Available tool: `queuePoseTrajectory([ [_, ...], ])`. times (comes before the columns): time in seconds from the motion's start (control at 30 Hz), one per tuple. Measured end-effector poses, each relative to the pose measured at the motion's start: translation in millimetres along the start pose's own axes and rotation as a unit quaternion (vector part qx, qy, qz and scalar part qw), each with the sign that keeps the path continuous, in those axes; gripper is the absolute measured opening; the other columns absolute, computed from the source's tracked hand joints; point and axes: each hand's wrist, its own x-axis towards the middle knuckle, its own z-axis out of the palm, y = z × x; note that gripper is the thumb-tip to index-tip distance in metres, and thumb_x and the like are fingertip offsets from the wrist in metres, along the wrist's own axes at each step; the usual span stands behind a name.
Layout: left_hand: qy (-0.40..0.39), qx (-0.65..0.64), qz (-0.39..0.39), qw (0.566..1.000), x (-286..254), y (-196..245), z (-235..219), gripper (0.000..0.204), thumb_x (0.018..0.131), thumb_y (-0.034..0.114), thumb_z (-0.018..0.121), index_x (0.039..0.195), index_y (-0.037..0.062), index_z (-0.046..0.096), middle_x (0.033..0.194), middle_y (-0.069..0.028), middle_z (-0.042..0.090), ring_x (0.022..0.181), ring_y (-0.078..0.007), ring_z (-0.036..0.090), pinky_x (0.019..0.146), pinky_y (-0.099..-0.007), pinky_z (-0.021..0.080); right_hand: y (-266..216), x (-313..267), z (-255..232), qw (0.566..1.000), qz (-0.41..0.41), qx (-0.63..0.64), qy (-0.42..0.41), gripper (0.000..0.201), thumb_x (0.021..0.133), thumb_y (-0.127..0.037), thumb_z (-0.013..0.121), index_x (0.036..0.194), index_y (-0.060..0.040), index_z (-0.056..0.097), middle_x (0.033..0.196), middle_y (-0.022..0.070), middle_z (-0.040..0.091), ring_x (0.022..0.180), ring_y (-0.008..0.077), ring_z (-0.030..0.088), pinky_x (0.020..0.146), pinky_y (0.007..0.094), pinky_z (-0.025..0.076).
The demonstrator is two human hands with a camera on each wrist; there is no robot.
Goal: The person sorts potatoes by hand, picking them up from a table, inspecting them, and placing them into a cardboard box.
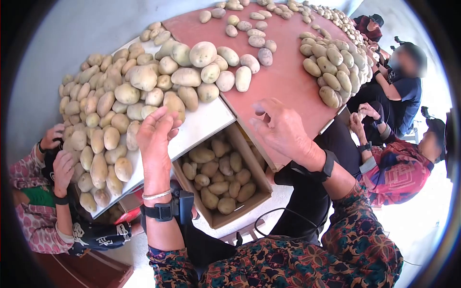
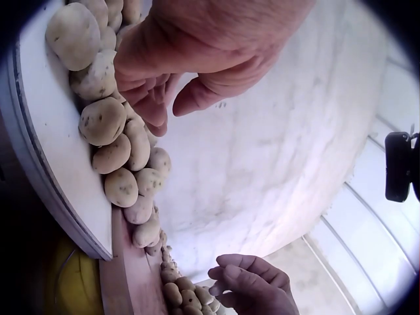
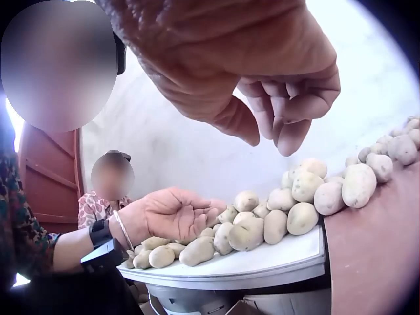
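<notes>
The left hand had thumb and fingers apart, loosely bent, beside the heaped potatoes; the right hand, thumb and fingers likewise apart, hovered over the red tabletop, a potato-filled box below and between them

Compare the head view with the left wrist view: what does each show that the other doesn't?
Only the head view shows the cardboard box of potatoes below the tabletops, the floral sleeves and other people nearby. Only the left wrist view shows pale panels with dark seams. Both show the left hand, the right hand, piled potatoes, the white tabletop and the red tabletop.
</notes>
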Motion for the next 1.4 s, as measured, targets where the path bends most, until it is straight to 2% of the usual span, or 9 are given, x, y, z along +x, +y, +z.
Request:
queuePoseTrajectory([
  [0.47, -0.014, 0.004, -0.003, 1.000, 8, -2, -5, 0.039, 0.091, 0.013, 0.064, 0.124, -0.0028, 0.054, 0.108, -0.0131, 0.067, 0.086, -0.0151, 0.067, 0.072, -0.0225, 0.053, -1, 138, 51, 0.999, 0.034, -0.006, 0.029, 0.054, 0.080, -0.034, 0.070, 0.122, -0.0027, 0.056, 0.110, 0.0215, 0.061, 0.102, 0.0335, 0.062, 0.081, 0.0441, 0.050],
  [0.67, -0.019, 0.009, -0.020, 1.000, 10, 0, -3, 0.039, 0.090, 0.013, 0.065, 0.124, -0.0026, 0.054, 0.108, -0.0130, 0.067, 0.086, -0.0152, 0.066, 0.072, -0.0232, 0.052, -16, 191, 71, 0.996, 0.059, -0.046, -0.055, 0.076, 0.074, -0.044, 0.072, 0.130, 0.0016, 0.049, 0.124, 0.0256, 0.055, 0.119, 0.0397, 0.052, 0.095, 0.0441, 0.047],
  [0.83, -0.024, 0.000, -0.023, 0.999, 12, 1, -5, 0.039, 0.090, 0.013, 0.065, 0.124, -0.0026, 0.054, 0.108, -0.0128, 0.067, 0.086, -0.0152, 0.066, 0.073, -0.0239, 0.052, 6, 225, 89, 0.980, 0.112, -0.003, -0.165, 0.073, 0.073, -0.043, 0.072, 0.129, 0.0002, 0.051, 0.119, 0.0205, 0.058, 0.110, 0.0289, 0.059, 0.087, 0.0393, 0.049],
  [0.97, -0.024, -0.006, -0.029, 0.999, 16, 1, -5, 0.038, 0.090, 0.013, 0.064, 0.124, -0.0028, 0.054, 0.108, -0.0127, 0.067, 0.085, -0.0152, 0.066, 0.072, -0.0237, 0.052, 3, 217, 73, 0.966, 0.146, 0.185, -0.102, 0.060, 0.073, -0.038, 0.071, 0.119, -0.0019, 0.058, 0.108, 0.0135, 0.063, 0.100, 0.0246, 0.062, 0.082, 0.0398, 0.051],
  [1.03, -0.022, -0.001, -0.023, 0.999, 18, -1, -6, 0.038, 0.091, 0.014, 0.063, 0.124, -0.0030, 0.054, 0.108, -0.0126, 0.067, 0.085, -0.0152, 0.066, 0.072, -0.0239, 0.051, 4, 206, 63, 0.885, 0.167, 0.426, -0.081, 0.054, 0.074, -0.035, 0.070, 0.116, -0.0026, 0.060, 0.094, 0.0067, 0.061, 0.087, 0.0161, 0.059, 0.069, 0.0323, 0.048],
  [1.17, -0.022, -0.003, -0.029, 0.999, 21, -2, -8, 0.036, 0.093, 0.017, 0.060, 0.123, -0.0034, 0.056, 0.107, -0.0121, 0.068, 0.085, -0.0155, 0.066, 0.073, -0.0241, 0.051, -15, 156, 32, 0.843, 0.163, 0.502, -0.099, 0.054, 0.075, -0.032, 0.068, 0.120, -0.0033, 0.058, 0.091, 0.0025, 0.058, 0.081, 0.0102, 0.053, 0.062, 0.0273, 0.043],
  [1.27, -0.034, -0.005, -0.034, 0.999, 18, 3, -7, 0.036, 0.094, 0.017, 0.059, 0.123, -0.0038, 0.056, 0.106, -0.0117, 0.068, 0.088, -0.0161, 0.066, 0.076, -0.0241, 0.051, -17, 106, 17, 0.854, 0.086, 0.463, -0.223, 0.057, 0.078, -0.031, 0.067, 0.126, -0.0031, 0.056, 0.100, 0.0044, 0.059, 0.091, 0.0130, 0.056, 0.071, 0.0283, 0.047],
  [1.33, -0.036, -0.008, -0.038, 0.999, 18, 4, -10, 0.036, 0.094, 0.017, 0.058, 0.123, -0.0040, 0.056, 0.106, -0.0123, 0.068, 0.089, -0.0162, 0.066, 0.076, -0.0243, 0.051, -27, 67, 15, 0.839, 0.049, 0.481, -0.249, 0.080, 0.073, -0.034, 0.070, 0.141, -0.0033, 0.043, 0.125, 0.0138, 0.056, 0.113, 0.0238, 0.055, 0.097, 0.0344, 0.045],
  [1.4, -0.039, -0.013, -0.035, 0.999, 17, 4, -14, 0.036, 0.094, 0.016, 0.058, 0.124, -0.0043, 0.055, 0.106, -0.0128, 0.068, 0.089, -0.0163, 0.066, 0.076, -0.0246, 0.051, -31, 25, 23, 0.761, 0.121, 0.578, -0.270, 0.085, 0.070, -0.034, 0.071, 0.143, -0.0024, 0.040, 0.128, 0.0156, 0.055, 0.119, 0.0265, 0.054, 0.104, 0.0356, 0.041],
])
